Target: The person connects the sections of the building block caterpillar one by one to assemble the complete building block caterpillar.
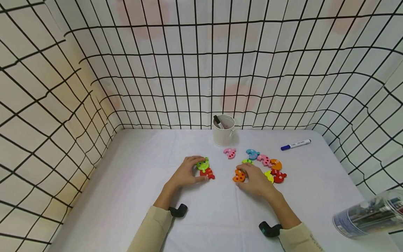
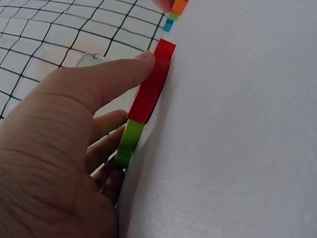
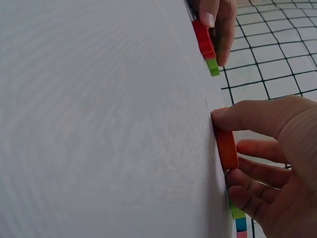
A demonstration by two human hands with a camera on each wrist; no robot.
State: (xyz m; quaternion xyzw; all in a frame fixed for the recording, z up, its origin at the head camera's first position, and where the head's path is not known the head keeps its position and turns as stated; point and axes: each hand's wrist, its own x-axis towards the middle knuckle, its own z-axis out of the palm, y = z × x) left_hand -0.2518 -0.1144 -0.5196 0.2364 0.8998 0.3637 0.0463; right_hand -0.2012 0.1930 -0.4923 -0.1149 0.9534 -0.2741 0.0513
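Observation:
A green face-shaped puzzle piece (image 1: 203,163) and a red puzzle piece (image 1: 206,173) lie joined on the table. My left hand (image 1: 186,172) curls round the pair, thumb on the red piece's near edge and fingers by the green one. An orange dotted puzzle piece (image 1: 240,175) is pinched between the thumb and fingers of my right hand (image 1: 255,179). In the right wrist view that orange piece (image 3: 227,147) stands close to the cloth. Beyond and beside the right hand lie loose pieces: blue (image 1: 252,154), pink (image 1: 264,160), orange (image 1: 276,164), red (image 1: 278,176) and yellow (image 1: 269,176).
A separate pink piece (image 1: 230,153) lies before a white bucket (image 1: 222,135) holding a marker. A blue-capped marker (image 1: 296,145) is at the back right. On the right lies a clear jar (image 1: 362,217). Black wire grid (image 1: 185,77) surrounds the white-clothed table (image 1: 132,182).

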